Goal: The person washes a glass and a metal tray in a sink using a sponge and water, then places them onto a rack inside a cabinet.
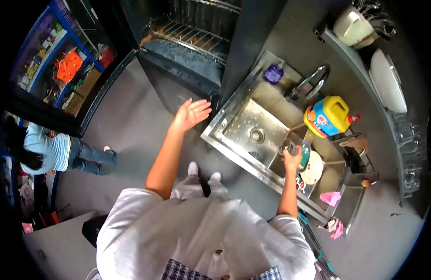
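My left hand [193, 113] is held out palm up with its fingers stretched, in the air to the left of the steel sink [234, 126]. Nothing is in it. My right hand [292, 159] is closed round a clear drinking glass [288, 146], over the divider between the two basins. Just beside that hand, a green item [306, 157] is partly hidden. A pale round plate [313, 169] sits in the right basin, with small red-and-white items [300, 185] close by.
A chrome faucet [313, 84], a purple bottle [273, 73] and a yellow detergent jug [328, 116] stand along the sink's back. Pink cloth [330, 198] lies at its right end. A shelf [364, 74] holds dishes above. Another person [57, 149] stands at left near an open dark cabinet [182, 60].
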The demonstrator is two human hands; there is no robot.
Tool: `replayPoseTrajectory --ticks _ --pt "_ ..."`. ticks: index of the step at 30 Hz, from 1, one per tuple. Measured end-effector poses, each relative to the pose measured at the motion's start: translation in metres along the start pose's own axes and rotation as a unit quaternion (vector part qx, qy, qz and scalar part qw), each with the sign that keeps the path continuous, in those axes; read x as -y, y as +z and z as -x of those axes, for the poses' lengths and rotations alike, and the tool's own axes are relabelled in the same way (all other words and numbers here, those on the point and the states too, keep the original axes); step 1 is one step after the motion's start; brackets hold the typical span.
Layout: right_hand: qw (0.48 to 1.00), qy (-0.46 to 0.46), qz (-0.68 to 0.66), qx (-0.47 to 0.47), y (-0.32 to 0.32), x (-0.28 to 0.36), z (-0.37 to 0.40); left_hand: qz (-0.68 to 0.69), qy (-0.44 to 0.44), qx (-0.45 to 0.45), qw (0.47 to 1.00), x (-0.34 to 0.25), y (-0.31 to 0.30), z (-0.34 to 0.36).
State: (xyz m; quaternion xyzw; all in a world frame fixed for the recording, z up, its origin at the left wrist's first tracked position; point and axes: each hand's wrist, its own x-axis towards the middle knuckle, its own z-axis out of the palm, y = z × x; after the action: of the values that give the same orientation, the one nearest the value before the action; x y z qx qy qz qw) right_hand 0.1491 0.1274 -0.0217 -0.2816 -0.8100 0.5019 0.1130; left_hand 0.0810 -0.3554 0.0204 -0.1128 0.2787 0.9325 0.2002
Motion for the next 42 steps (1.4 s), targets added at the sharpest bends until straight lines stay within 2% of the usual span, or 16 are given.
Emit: replayPoseTrajectory --ticks 3,6,9,14,16,18,22,24,25,27,28,32,33,36,37,42 --pt "0.997 -0.075 0.009 -0.002 -0.001 -0.018 -0.019 -0.031 -0.003 0.005 0.999 0.000 0.019 0.010" --pt "0.991 -0.120 0.038 -0.047 -0.014 0.005 -0.016 -0.250 -0.106 -0.103 0.957 0.007 -0.004 -0.013" --pt "0.949 -0.246 0.145 -0.136 -0.023 0.037 -0.004 -0.403 -0.033 -0.200 0.893 0.031 -0.014 -0.046" --pt "0.909 -0.328 0.256 0.006 -0.027 0.028 0.002 -0.466 0.040 -0.170 0.867 0.062 -0.004 -0.082" --pt "0.917 -0.313 0.247 -0.031 -0.034 0.035 -0.001 -0.516 0.075 -0.208 0.827 0.071 0.004 -0.082" --pt "0.865 -0.396 0.299 0.075 -0.040 0.043 0.006 -0.605 0.181 -0.175 0.755 0.080 -0.056 -0.117" --pt "0.872 -0.373 0.313 0.051 -0.030 0.048 0.000 -0.678 0.154 -0.150 0.703 0.064 -0.023 -0.087" --pt "0.833 -0.413 0.346 0.127 -0.025 0.032 0.000 -0.732 0.134 -0.169 0.646 0.063 -0.010 -0.055" --pt "0.865 -0.386 0.313 0.067 -0.022 0.029 -0.002 -0.762 0.190 -0.194 0.587 0.071 -0.016 -0.038" --pt "0.869 -0.389 0.300 0.048 -0.022 0.026 -0.010 -0.753 0.247 -0.181 0.582 0.075 -0.037 0.008" --pt "0.846 -0.412 0.325 0.094 -0.019 0.020 -0.006 -0.711 0.137 -0.238 0.647 0.074 -0.021 0.045" --pt "0.878 -0.297 0.371 0.050 -0.002 0.003 -0.020 -0.698 0.137 -0.345 0.613 0.065 -0.080 0.148" --pt "0.846 -0.335 0.394 0.132 -0.003 -0.003 -0.022 -0.671 0.131 -0.368 0.630 0.058 -0.092 0.173" --pt "0.900 -0.229 0.369 0.036 0.013 0.005 -0.025 -0.564 0.183 -0.429 0.682 0.037 -0.162 0.227" --pt "0.848 -0.307 0.420 0.102 0.014 0.001 -0.027 -0.521 0.186 -0.463 0.692 0.020 -0.157 0.234" --pt "0.939 -0.235 0.234 0.090 0.046 0.016 -0.017 -0.418 0.188 -0.493 0.739 -0.039 -0.203 0.285"
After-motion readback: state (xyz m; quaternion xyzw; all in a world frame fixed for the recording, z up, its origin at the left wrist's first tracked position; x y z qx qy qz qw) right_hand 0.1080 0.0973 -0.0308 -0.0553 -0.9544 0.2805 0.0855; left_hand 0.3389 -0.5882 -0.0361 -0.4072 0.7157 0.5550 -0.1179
